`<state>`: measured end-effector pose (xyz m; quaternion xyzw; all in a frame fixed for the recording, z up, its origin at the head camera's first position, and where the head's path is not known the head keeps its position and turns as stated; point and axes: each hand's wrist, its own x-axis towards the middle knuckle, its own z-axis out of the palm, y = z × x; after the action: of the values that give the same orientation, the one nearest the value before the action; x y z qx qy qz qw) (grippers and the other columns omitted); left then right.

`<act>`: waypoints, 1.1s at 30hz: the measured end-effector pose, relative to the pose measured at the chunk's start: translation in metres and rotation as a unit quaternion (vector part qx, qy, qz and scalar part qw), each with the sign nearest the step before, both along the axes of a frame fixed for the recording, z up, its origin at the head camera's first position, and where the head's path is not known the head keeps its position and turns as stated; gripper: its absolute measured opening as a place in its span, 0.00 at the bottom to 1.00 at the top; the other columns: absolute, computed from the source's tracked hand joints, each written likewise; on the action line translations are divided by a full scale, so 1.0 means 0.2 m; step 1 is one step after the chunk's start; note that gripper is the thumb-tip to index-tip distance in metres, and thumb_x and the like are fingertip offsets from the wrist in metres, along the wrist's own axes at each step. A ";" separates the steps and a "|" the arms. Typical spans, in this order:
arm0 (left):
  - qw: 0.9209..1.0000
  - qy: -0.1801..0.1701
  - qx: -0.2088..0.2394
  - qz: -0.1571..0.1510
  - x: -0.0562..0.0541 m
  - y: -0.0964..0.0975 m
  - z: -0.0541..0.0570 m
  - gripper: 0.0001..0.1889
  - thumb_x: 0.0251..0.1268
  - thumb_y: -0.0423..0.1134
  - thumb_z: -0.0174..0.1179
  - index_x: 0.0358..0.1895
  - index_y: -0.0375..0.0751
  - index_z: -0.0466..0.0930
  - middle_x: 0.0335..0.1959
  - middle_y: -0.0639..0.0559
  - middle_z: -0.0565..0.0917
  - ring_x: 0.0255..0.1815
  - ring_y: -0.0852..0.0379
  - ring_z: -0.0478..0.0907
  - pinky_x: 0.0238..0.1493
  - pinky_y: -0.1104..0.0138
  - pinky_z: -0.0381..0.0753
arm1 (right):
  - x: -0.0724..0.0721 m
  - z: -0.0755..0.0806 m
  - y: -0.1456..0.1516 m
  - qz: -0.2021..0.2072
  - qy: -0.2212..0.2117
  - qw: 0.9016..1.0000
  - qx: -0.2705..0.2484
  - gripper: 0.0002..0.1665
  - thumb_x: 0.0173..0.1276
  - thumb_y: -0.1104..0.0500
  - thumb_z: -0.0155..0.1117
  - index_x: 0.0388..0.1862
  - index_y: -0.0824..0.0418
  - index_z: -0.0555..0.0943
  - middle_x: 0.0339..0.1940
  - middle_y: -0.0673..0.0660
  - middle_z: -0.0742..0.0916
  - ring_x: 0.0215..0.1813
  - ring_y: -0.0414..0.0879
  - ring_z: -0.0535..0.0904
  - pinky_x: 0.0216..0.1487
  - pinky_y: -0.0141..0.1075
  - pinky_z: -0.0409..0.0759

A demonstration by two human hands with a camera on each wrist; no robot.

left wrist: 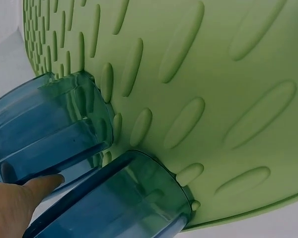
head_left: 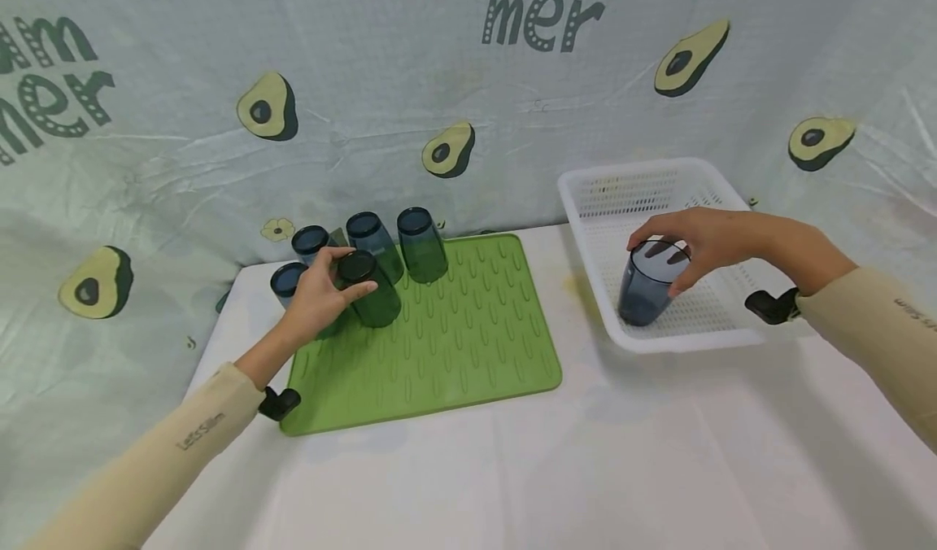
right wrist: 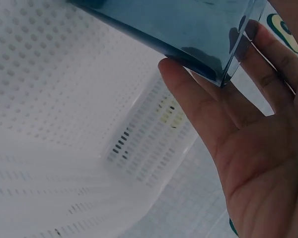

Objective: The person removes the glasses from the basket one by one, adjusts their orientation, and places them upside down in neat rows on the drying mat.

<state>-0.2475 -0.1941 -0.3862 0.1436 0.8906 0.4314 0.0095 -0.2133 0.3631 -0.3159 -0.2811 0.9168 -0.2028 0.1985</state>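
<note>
On the green ribbed mat (head_left: pixel 454 330) my left hand (head_left: pixel 333 285) grips an upside-down dark blue cup (head_left: pixel 376 302) near the mat's back left. In the left wrist view a fingertip (left wrist: pixel 25 196) touches between two blue cups (left wrist: pixel 49 134) (left wrist: pixel 124 198) standing rim-down on the mat (left wrist: pixel 228 89). My right hand (head_left: pixel 677 249) holds an upright blue cup (head_left: pixel 642 294) by its rim from above, inside the white basket (head_left: pixel 688 340). The right wrist view shows that cup (right wrist: pixel 179 25) against my fingers (right wrist: pixel 198 104), over the perforated basket floor (right wrist: pixel 54 99).
Several more blue cups (head_left: pixel 420 243) stand upside-down at the mat's back left corner. The basket sits at the right rear of the white table (head_left: pixel 586 469). An avocado-print cloth (head_left: pixel 439 86) hangs close behind everything.
</note>
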 end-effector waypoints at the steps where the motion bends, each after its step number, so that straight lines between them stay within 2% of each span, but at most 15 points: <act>1: 1.000 0.000 0.000 0.000 0.00 0.00 0.00 0.38 0.70 0.38 0.67 0.75 0.32 0.55 0.67 0.31 0.72 0.67 0.36 0.72 0.62 0.44 0.77 | -0.01 0.00 0.00 0.000 0.000 1.000 -0.003 0.50 0.51 0.51 0.86 0.71 0.58 0.71 0.70 0.60 0.76 0.66 0.59 0.78 0.57 0.49 0.84; 6: 1.000 0.001 0.006 -0.004 0.01 -0.01 0.00 0.38 0.70 0.38 0.67 0.75 0.32 0.55 0.68 0.31 0.71 0.68 0.37 0.71 0.63 0.45 0.77 | -0.05 -0.01 0.00 -0.023 0.025 0.999 -0.002 0.49 0.52 0.52 0.86 0.71 0.59 0.72 0.69 0.60 0.77 0.64 0.59 0.80 0.54 0.43 0.86; 11: 1.000 0.000 0.008 -0.008 0.01 -0.01 -0.01 0.39 0.70 0.38 0.67 0.76 0.32 0.54 0.69 0.31 0.71 0.70 0.37 0.70 0.63 0.45 0.77 | -0.08 -0.01 0.00 -0.040 0.046 0.998 0.010 0.48 0.52 0.50 0.85 0.71 0.58 0.73 0.68 0.60 0.77 0.63 0.59 0.81 0.54 0.46 0.86; 15: 1.000 0.003 0.008 -0.007 0.01 -0.01 -0.01 0.39 0.70 0.38 0.67 0.76 0.32 0.54 0.69 0.31 0.71 0.70 0.37 0.70 0.63 0.45 0.77 | -0.09 0.00 0.01 -0.039 0.030 0.999 0.005 0.50 0.53 0.49 0.85 0.72 0.58 0.71 0.70 0.62 0.75 0.66 0.62 0.78 0.56 0.49 0.85; 20: 1.000 0.009 0.010 -0.010 0.00 0.00 -0.01 0.38 0.70 0.37 0.67 0.76 0.32 0.54 0.69 0.31 0.71 0.71 0.37 0.70 0.65 0.46 0.76 | -0.10 0.00 0.03 -0.015 -0.004 1.000 -0.011 0.53 0.52 0.53 0.85 0.75 0.60 0.69 0.73 0.64 0.73 0.70 0.63 0.74 0.57 0.47 0.85; 23: 1.000 0.011 0.009 -0.006 0.01 0.00 -0.02 0.38 0.70 0.37 0.66 0.76 0.32 0.54 0.69 0.31 0.71 0.70 0.37 0.71 0.64 0.46 0.77 | -0.11 0.01 0.03 -0.005 -0.006 1.000 -0.010 0.53 0.52 0.54 0.85 0.75 0.59 0.69 0.73 0.64 0.73 0.69 0.63 0.74 0.57 0.45 0.85; 28: 1.000 0.013 0.005 0.000 0.02 0.01 -0.02 0.38 0.71 0.38 0.66 0.77 0.32 0.54 0.67 0.29 0.72 0.68 0.36 0.72 0.62 0.45 0.78 | -0.11 0.01 0.02 -0.014 0.024 1.000 0.011 0.49 0.51 0.52 0.86 0.72 0.57 0.74 0.70 0.62 0.76 0.64 0.58 0.79 0.55 0.45 0.86; 33: 1.000 0.016 0.002 0.003 0.03 0.01 -0.02 0.38 0.71 0.38 0.66 0.76 0.32 0.55 0.67 0.30 0.72 0.67 0.36 0.72 0.62 0.45 0.78 | -0.11 0.04 -0.01 -0.004 0.057 0.998 0.041 0.47 0.50 0.49 0.86 0.70 0.56 0.77 0.66 0.59 0.81 0.60 0.53 0.82 0.54 0.46 0.85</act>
<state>-0.2423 -0.1929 -0.3902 0.1479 0.8902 0.4309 -0.0062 -0.2347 0.3607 -0.3086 -0.2801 0.9353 -0.1491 0.1567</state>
